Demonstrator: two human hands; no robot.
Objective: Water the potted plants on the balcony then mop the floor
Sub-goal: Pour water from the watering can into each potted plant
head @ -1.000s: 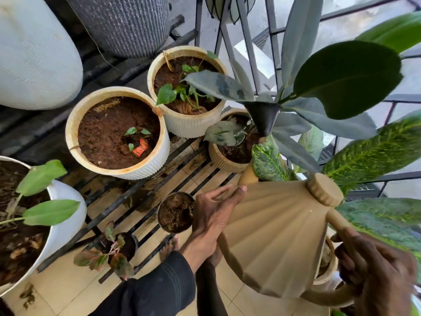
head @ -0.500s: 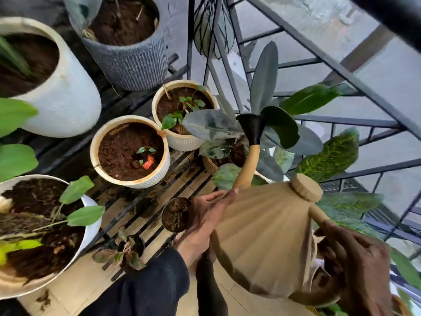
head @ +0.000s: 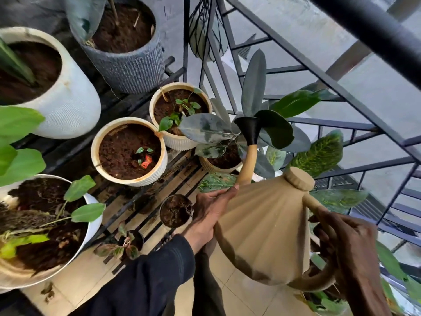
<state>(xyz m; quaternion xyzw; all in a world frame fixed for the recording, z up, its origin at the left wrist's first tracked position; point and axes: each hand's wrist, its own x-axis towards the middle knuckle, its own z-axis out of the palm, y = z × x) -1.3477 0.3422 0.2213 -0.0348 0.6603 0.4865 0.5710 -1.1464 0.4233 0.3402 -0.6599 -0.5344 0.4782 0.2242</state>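
Watering can stays tilted before you as it was half a second ago, its black rose among the dark-leaved plant above the small pot. Your right hand grips the rear handle. Your left hand presses straight fingers against the ribbed side.

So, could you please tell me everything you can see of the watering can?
The watering can is tan and plastic-looking, with a pleated cone-shaped body, a round ribbed cap on top and a looping handle. Its slim spout rises to a black flared nozzle in front of dark leaves. It is held off the floor: the right hand curls round the handle, the left hand lies flat against the body by the spout's base.
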